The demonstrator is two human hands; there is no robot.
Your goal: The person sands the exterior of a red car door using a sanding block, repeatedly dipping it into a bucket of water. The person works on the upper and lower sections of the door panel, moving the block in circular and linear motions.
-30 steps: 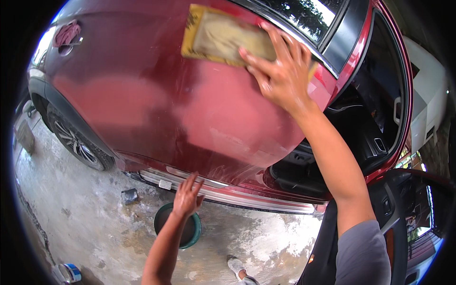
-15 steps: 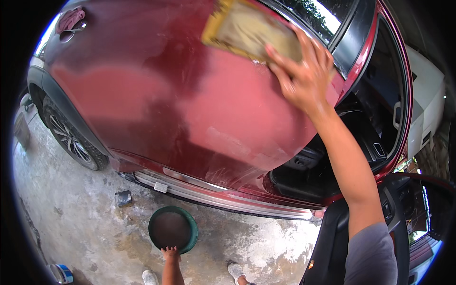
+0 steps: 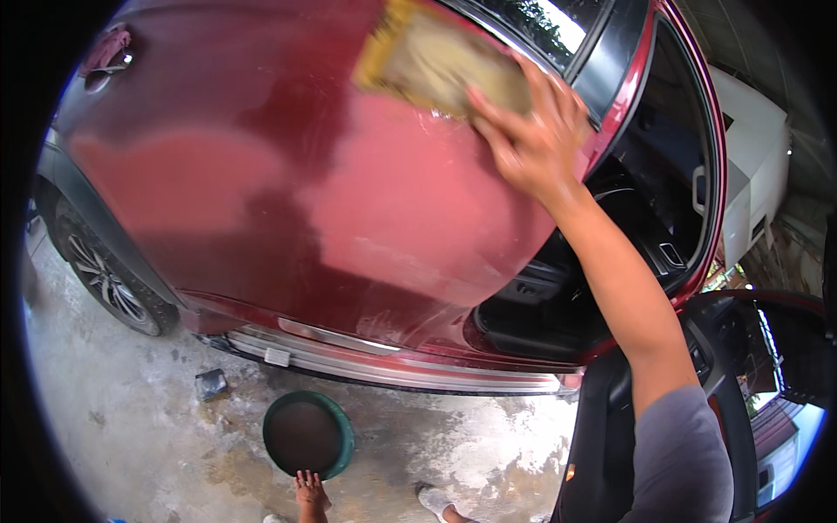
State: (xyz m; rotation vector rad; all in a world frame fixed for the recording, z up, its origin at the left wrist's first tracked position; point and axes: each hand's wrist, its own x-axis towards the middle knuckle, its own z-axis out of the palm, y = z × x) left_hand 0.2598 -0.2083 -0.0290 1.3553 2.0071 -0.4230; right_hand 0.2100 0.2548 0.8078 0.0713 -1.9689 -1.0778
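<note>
My right hand (image 3: 536, 131) lies on the upper part of a red car door panel (image 3: 392, 200), fingers spread along the edge of a flat rectangular pad. This yellow-edged pad (image 3: 445, 61) has a dull beige face and is blurred; its exact kind is unclear. It rests against the paint just below the window trim. Pale, matt pink patches mark the panel, with darker glossy red between them. My left hand (image 3: 311, 490) hangs low, fingers stretched and apart, holding nothing. It overlaps the near rim of a green basin (image 3: 346, 440) of murky brown liquid; contact cannot be told.
A front door (image 3: 602, 427) stands open on the right, beside the car's dark interior. Along the sill runs a side step (image 3: 418, 375) with a small pale block (image 3: 276, 357). A dark square object (image 3: 211, 384) lies on the concrete floor. A pinkish cloth (image 3: 106, 50) hangs at the door handle.
The whole view has shifted, so the car and basin appear farther left. My right hand keeps its hold on the pad at nearly the same spot. My left hand sits slightly lower in view.
</note>
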